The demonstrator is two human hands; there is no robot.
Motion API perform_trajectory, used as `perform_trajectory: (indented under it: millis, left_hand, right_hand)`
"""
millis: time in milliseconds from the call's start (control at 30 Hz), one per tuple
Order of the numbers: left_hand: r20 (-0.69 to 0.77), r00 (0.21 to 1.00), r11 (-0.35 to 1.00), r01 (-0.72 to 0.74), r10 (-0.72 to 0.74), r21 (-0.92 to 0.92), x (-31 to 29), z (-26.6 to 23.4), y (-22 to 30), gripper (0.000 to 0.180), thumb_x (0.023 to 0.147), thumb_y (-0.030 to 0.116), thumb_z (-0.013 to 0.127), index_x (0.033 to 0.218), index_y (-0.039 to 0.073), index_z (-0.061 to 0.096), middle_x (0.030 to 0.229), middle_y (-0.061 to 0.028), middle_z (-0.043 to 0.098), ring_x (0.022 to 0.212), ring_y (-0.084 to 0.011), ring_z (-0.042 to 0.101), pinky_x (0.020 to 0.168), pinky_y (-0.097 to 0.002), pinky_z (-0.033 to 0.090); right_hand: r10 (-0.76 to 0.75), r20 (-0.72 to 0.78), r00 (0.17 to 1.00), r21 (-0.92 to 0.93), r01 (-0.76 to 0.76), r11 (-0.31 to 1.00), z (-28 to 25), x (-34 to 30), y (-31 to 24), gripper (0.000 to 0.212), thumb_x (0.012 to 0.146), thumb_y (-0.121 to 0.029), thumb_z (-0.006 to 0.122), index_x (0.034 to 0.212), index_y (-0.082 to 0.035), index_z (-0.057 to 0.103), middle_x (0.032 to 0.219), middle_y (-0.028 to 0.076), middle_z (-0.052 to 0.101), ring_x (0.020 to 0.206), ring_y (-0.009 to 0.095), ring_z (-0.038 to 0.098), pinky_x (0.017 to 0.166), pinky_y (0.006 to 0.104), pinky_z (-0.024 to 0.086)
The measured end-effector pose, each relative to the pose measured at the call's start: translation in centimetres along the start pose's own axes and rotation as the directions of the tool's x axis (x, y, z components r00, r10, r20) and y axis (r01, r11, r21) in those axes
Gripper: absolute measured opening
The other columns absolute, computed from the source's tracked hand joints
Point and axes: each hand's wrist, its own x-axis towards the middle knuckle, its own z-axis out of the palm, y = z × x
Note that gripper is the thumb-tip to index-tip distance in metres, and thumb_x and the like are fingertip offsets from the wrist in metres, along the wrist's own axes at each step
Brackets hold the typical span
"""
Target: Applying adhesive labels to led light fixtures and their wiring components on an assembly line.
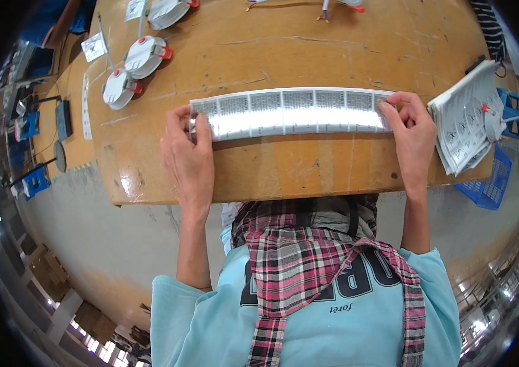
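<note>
Label strip (pixel 290 113) stretched between two bare hands over the bench (pixel 308 168).

The left hand (pixel 187 144) has its grip closed on the strip's left end, thumb on the upper face; the right hand (pixel 411 125) has its grip pinched on the strip's right end, near the far corner. The strip, silvery and divided into printed panels, lies crosswise over the bench's near part; whether its underside touches the wood cannot be told. Beyond the strip's left end stand white round fittings (pixel 144 57) with red clips. Right of the strip lies a stack of printed sheets (pixel 464 125); farther right of it, below bench level, is a blue crate (pixel 489 183). On the strip's near side is a plaid apron (pixel 296 263).
</note>
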Motion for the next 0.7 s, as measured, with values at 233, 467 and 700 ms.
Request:
perform_trajectory:
  millis: [233, 467, 700]
  left_hand:
    - [-0.075, 0.991, 0.994, -0.107, 0.109, 0.031, -0.1, 0.0, -0.9, 0.019, 0.089, 0.012, 0.057, 0.098, -0.004, 0.053, 0.07, -0.0037, 0.053, 0.063, -0.0106, 0.042, 0.058, -0.0275, 0.038]
    - [-0.159, 0.976, 0.986, -0.158, 0.148, -0.055, -0.5, 0.6, -1.0, 0.028, 0.089, 0.008, 0.055, 0.113, -0.003, 0.047, 0.065, -0.0006, 0.041, 0.061, -0.01, 0.039, 0.059, -0.0259, 0.037]
    - [-0.131, 0.982, 0.99, -0.138, 0.133, -0.028, -0.2, 0.5, -0.8, 0.03, 0.088, 0.007, 0.054, 0.116, -0.002, 0.047, 0.063, -0.0001, 0.037, 0.06, -0.0096, 0.038, 0.057, -0.0269, 0.035]
  right_hand:
    - [0.006, 0.035, 0.999, -0.012, -0.005, 1.0, 0.1, 0.1, -0.1, 0.014, 0.08, -0.016, 0.069, 0.088, -0.006, 0.063, 0.053, -0.003, 0.041, 0.05, 0.006, 0.034, 0.048, 0.0246, 0.028]
    - [0.005, 0.047, 0.999, -0.025, -0.004, 1.0, 0.0, 0.4, -0.4, 0.013, 0.081, -0.016, 0.068, 0.087, -0.006, 0.063, 0.054, -0.004, 0.041, 0.051, 0.006, 0.034, 0.049, 0.0238, 0.028]
    - [0.02, 0.061, 0.998, -0.029, -0.018, 0.999, 0.5, 0.5, 0.1, 0.014, 0.081, -0.017, 0.069, 0.087, -0.005, 0.063, 0.053, -0.004, 0.042, 0.051, 0.006, 0.033, 0.049, 0.0241, 0.028]
